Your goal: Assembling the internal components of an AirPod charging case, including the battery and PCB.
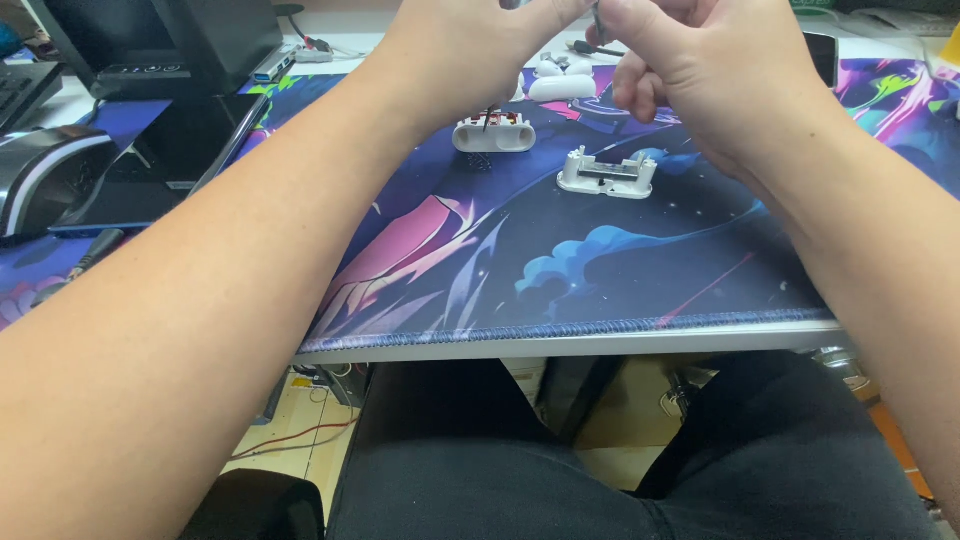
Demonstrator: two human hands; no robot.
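Head view: left hand (470, 50) and right hand (690, 70) are raised together at the top edge; the right hand pinches a thin dark tool (598, 22), the left hand's grip cannot be told. Below them two white plastic parts (493, 133) (607, 174) lie apart on the table's colourful mat (560, 270)

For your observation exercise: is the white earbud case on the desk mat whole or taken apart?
Taken apart. Two separate white inner parts lie on the desk mat, with exposed internals.
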